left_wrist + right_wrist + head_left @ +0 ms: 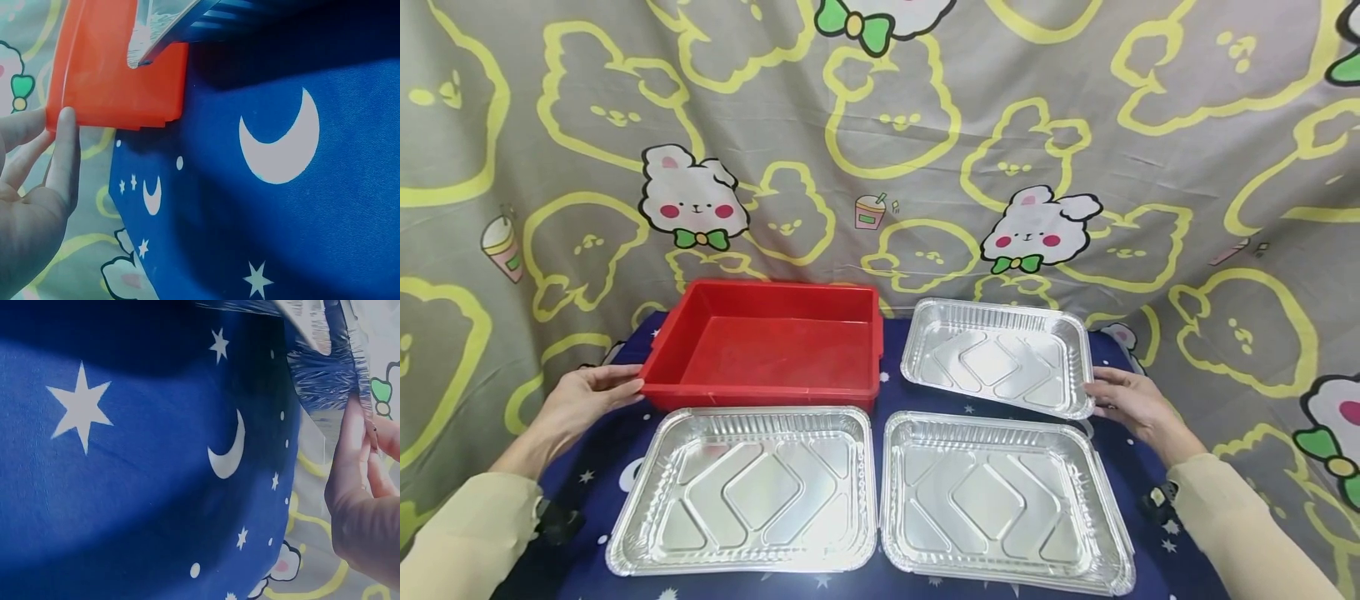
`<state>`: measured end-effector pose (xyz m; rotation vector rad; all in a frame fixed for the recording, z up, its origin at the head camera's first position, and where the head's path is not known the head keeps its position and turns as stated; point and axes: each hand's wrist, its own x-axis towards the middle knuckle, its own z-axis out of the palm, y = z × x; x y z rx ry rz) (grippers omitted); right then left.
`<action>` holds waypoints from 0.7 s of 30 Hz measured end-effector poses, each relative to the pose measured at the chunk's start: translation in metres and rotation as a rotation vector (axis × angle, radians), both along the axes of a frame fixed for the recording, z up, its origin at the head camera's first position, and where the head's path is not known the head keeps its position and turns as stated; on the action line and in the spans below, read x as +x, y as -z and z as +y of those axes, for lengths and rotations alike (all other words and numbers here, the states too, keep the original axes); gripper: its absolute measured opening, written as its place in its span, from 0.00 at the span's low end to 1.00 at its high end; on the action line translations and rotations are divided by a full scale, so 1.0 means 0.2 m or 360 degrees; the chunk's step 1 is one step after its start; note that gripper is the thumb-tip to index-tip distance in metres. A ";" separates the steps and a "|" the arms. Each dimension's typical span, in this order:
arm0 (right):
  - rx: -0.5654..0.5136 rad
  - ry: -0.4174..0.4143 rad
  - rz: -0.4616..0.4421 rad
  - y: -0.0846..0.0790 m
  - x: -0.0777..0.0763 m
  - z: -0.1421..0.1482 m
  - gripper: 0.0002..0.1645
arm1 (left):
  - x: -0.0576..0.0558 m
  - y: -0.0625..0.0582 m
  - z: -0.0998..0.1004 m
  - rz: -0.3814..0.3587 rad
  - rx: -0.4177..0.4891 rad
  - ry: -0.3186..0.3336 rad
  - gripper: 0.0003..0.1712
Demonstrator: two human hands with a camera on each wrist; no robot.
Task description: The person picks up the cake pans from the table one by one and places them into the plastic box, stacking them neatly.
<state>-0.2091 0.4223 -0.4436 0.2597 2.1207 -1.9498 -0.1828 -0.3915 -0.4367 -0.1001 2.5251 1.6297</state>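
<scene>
The left hand [580,400] pinches the near left corner of the red tray [786,354], fingers nearly straight, the thumb on one face of the corner and the fingertips on the other. The tray reaches rightward from these fingertips. The right hand [1131,404] pinches the rim of the foil pan [988,358] at its right end, near the front corner, fingers slightly spread; the pan lies to the left of them, set at a slant.

Beneath the fingers a dark blue cloth [350,206] with pale stars and moons covers the table. Beyond the fingertips hangs a grey curtain [805,125] printed with yellow outlines and white rabbit faces.

Nearer the body than the left fingertips, and to their right, lies the left near pan [763,492], close in front of the tray. The right near pan [992,504] sits beside it, nearer than the right fingertips and to their left. Nothing stands between either hand and the rim it holds.
</scene>
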 end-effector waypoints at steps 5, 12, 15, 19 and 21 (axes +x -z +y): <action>0.0010 0.0023 0.0014 -0.03 0.01 0.02 0.16 | 0.00 0.00 0.00 0.0005 -0.0018 0.0002 0.42; -0.0008 0.0017 0.0036 -0.08 0.02 0.01 0.16 | 0.00 -0.01 0.01 0.0009 -0.0022 0.0005 0.42; -0.0036 0.0009 0.0041 -0.12 0.03 -0.01 0.16 | 0.00 -0.01 0.01 0.0004 -0.0054 0.0007 0.42; -0.0089 0.0007 0.0055 -0.17 0.03 -0.02 0.19 | 0.01 -0.02 0.00 -0.0009 -0.0068 0.0010 0.42; -0.0107 0.0004 0.0067 -0.19 0.04 -0.03 0.20 | 0.01 -0.02 0.00 -0.0014 -0.0074 0.0012 0.42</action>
